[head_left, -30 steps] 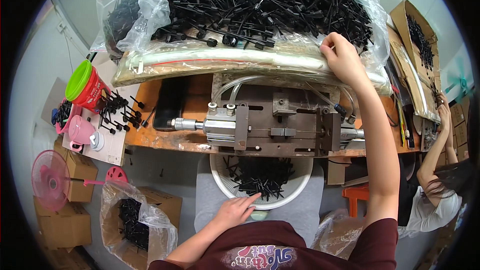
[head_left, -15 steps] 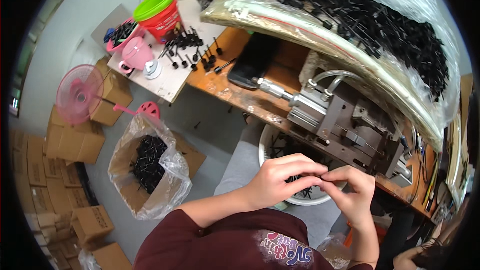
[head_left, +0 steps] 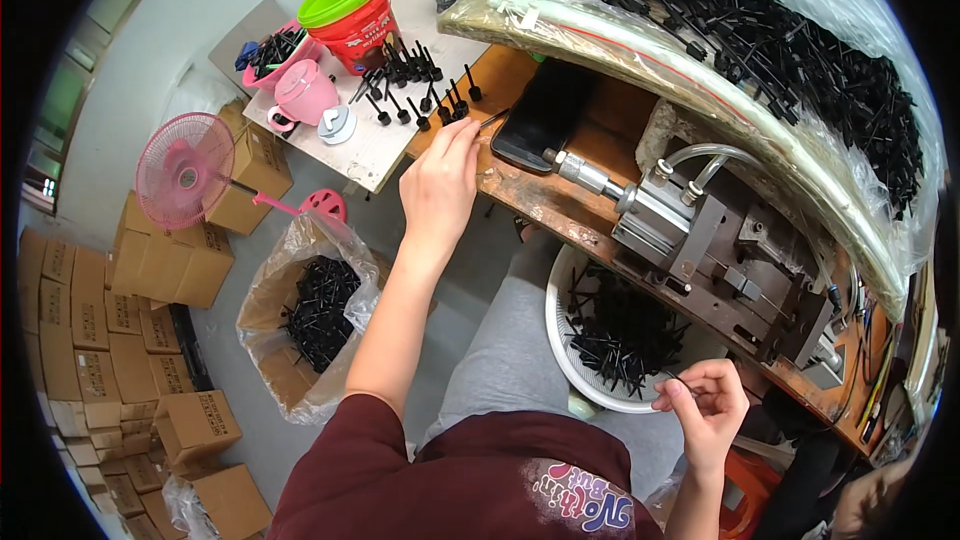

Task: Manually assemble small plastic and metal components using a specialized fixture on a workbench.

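Observation:
My left hand (head_left: 440, 185) reaches to the edge of the wooden bench, its fingers closed round the thick end of a black headed rod (head_left: 495, 118) whose thin shaft sticks out to the right. Just beyond the fingertips, several black headed rods (head_left: 423, 120) stand upright on their round heads. My right hand (head_left: 708, 402) is over the rim of a white basket (head_left: 563, 360), pinching a thin black rod (head_left: 671, 375); its other end is hidden by the fingers. Loose black rods (head_left: 625, 335) fill the basket, which rests by my legs.
A metal clamping machine (head_left: 700, 250) is on the bench beside a black phone (head_left: 540, 115). Behind it lies a plastic-lined heap of black rods (head_left: 760, 30). Leftward are a red bucket (head_left: 355, 30), pink jug (head_left: 305, 90), pink fan (head_left: 187, 175), plastic-lined carton (head_left: 265, 315) and stacked cartons (head_left: 100, 370).
My hands were together over the basket, fingertips meeting. The left has moved up and left to the bench edge and taken hold of the rod lying there. The right has stayed by the basket.

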The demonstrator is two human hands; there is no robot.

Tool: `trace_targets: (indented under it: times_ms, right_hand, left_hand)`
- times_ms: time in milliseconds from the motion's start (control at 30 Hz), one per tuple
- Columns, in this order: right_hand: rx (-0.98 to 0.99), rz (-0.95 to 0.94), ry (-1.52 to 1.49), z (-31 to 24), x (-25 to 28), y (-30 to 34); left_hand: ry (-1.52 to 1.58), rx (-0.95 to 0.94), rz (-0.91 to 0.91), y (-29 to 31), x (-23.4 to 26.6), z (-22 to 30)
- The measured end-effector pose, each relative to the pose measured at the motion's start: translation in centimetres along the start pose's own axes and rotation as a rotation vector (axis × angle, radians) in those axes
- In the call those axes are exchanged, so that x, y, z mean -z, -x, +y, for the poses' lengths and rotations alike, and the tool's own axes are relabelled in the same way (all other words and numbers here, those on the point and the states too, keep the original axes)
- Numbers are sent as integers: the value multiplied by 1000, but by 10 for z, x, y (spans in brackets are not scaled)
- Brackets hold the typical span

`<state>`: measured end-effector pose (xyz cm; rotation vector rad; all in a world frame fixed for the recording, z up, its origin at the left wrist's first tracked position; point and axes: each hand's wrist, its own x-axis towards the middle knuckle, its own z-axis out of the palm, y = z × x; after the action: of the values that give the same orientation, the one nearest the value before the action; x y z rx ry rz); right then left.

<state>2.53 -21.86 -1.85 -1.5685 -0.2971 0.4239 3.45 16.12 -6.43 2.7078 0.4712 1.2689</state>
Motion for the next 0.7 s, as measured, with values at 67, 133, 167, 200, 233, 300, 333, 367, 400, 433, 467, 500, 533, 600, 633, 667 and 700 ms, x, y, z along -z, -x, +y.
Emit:
trace_targets:
  times_ms: [67, 133, 167, 200, 233, 300, 333, 367, 400, 433, 467, 500, 533, 600, 633, 667, 700]
  right_hand:
    - [-41, 48, -64, 7, 2, 7]
    - [-59, 83, -78, 13, 4, 13]
    - [-69, 101, -92, 16, 5, 15]
    - [-73, 108, -116, 18, 5, 17]
    - [-76, 114, -142, 20, 6, 19]
    - [-86, 131, -170, 23, 5, 20]
    - [-93, 142, -173, 24, 5, 20]
    - [-99, 153, -176, 25, 4, 21]
    - [-97, 147, -187, 25, 3, 21]
    - [-95, 146, -200, 25, 2, 22]
    - [-106, 167, -220, 25, 1, 22]
    - [-103, 155, -236, 24, 0, 22]
    - [-116, 172, -262, 24, -1, 21]
    - [-108, 145, -305, 23, -3, 15]
    - [-99, 140, -297, 24, -3, 11]
    - [-111, 130, -304, 24, -3, 6]
    - [-97, 136, -330, 25, -2, 1]
  left_hand:
    - [-45, 12, -83, -2, -5, -4]
    - [-51, 30, -148, -2, -5, -3]
    - [-37, 47, -177, -1, -5, -2]
    - [-19, 49, -181, -1, -5, -2]
    - [-42, 72, -211, -1, -5, -1]
    - [-70, 77, -208, -1, -3, -1]
    - [-74, 53, -203, -1, -1, 1]
    - [-69, 19, -179, -2, 2, 3]
    - [-63, -17, -156, -3, 8, 7]
    - [12, 56, -150, -2, 16, 13]
    - [93, 122, -151, -1, 26, 21]
    - [166, 237, -210, 0, 36, 31]
    - [373, 283, -132, 3, 48, 42]
    - [775, 316, -122, 13, 70, 69]
    - [964, 254, -263, 18, 76, 84]
    - [1136, 215, -407, 23, 80, 100]
    - [1194, 108, -510, 28, 84, 113]
